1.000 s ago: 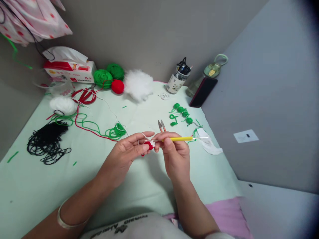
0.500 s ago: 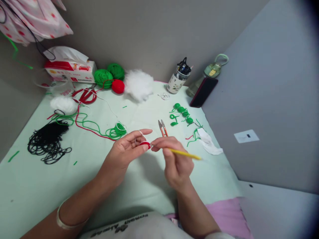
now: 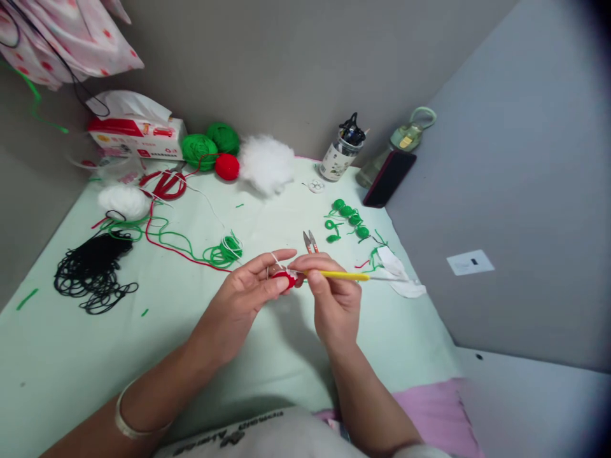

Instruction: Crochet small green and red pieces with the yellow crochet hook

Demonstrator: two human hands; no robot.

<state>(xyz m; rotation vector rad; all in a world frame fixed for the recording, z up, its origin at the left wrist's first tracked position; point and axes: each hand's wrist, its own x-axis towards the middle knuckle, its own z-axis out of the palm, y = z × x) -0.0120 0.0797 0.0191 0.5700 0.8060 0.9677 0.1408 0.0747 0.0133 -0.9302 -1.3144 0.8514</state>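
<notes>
Between the thumb and fingers of my left hand [image 3: 248, 286] is a small red and white crochet piece [image 3: 285, 278]. White yarn [image 3: 273, 257] runs over that hand's raised index finger. My right hand [image 3: 337, 305] grips a crochet hook [image 3: 344, 275] by its yellow handle, and the hook's tip meets the piece's upper edge. Part of the piece is covered by my fingers. Just beyond my right hand lie thread snips [image 3: 310, 242], their handles hidden behind it. A small bundle of green yarn [image 3: 231, 248] rests on the table beyond my left hand.
At the left lie black cord [image 3: 93, 270], a white yarn ball [image 3: 123, 202] and red-handled scissors [image 3: 165, 184]. Green yarn balls [image 3: 199, 151], a red ball [image 3: 227, 166] and white stuffing [image 3: 267, 164] line the back. Small green crochet pieces [image 3: 354, 219], a phone [image 3: 389, 179] and a bottle [image 3: 405, 137] are at right.
The hook has swung to nearly level, its tip now at the piece's upper edge. My right hand has turned and shifted slightly left. More of the red and white piece shows.
</notes>
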